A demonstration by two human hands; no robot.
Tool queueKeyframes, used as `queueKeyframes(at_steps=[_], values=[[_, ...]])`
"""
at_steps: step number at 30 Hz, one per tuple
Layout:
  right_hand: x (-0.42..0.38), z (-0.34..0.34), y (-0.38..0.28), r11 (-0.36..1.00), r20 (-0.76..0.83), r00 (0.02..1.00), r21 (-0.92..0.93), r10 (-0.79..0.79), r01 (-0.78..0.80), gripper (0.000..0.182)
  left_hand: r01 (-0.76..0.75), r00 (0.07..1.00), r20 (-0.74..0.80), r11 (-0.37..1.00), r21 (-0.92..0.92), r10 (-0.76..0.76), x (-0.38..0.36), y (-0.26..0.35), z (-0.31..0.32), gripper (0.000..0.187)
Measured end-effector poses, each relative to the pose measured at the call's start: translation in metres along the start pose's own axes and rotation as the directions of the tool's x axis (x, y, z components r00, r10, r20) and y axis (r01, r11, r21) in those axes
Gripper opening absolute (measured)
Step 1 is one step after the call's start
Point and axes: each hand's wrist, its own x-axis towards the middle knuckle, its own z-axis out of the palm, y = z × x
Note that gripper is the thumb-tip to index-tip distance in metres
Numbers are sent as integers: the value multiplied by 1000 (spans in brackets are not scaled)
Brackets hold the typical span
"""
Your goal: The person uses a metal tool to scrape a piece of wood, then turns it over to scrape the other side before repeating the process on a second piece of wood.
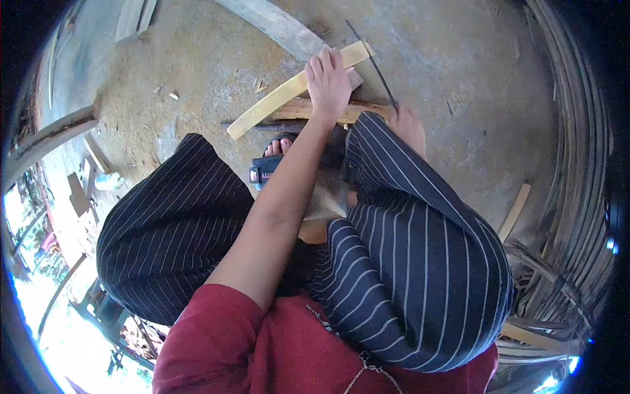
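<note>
My left hand (328, 85) grips a pale, slightly curved wooden strip (272, 103), its fingers wrapped over the strip near the far right end. Under that hand a small block of wood (354, 79) shows, and a rough wooden plank (302, 108) lies just behind the strip on the near side. My right hand (408, 129) is partly hidden by my right knee. It is closed at the near end of a long thin dark blade (382, 79), seen edge-on, which crosses the strip close to its right tip. Whether the blade has teeth cannot be made out.
A wide grey board (282, 29) lies on the stained concrete floor (197, 72) beyond the strip. My sandalled foot (279, 146) is close to the plank. Long bundled strips (577, 164) curve along the right side, and a short stick (515, 213) lies near my right knee.
</note>
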Motion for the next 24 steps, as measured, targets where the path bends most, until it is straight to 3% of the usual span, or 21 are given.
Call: queueKeyframes(at_steps=[1,5,8,14,18,21,24], values=[[-15,-8,0,987,79,984,17,160,-162,34,-11,1000,3,1000,8,11,0,-1,0,46],[-36,-3,20,989,109,984,23,144,-148,33,-63,998,-6,998,-4,63,-2,-5,2,45],[-2,5,6,1000,-32,999,-12,0,0,34,-84,996,-19,996,0,84,0,-5,1,44],[53,3,-30,999,-27,998,1,-52,52,36,-49,998,-32,998,-38,48,0,-6,1,45],[14,4,-9,992,85,988,-6,129,-129,36,-42,999,-8,996,-73,42,1,-7,-1,47],[-33,-24,-11,944,210,921,-20,327,-330,38,-28,1000,2,998,-62,28,0,-7,1,47],[-44,-26,-7,934,205,914,-4,349,-356,38,-53,999,4,998,-34,53,-1,-7,4,46]])
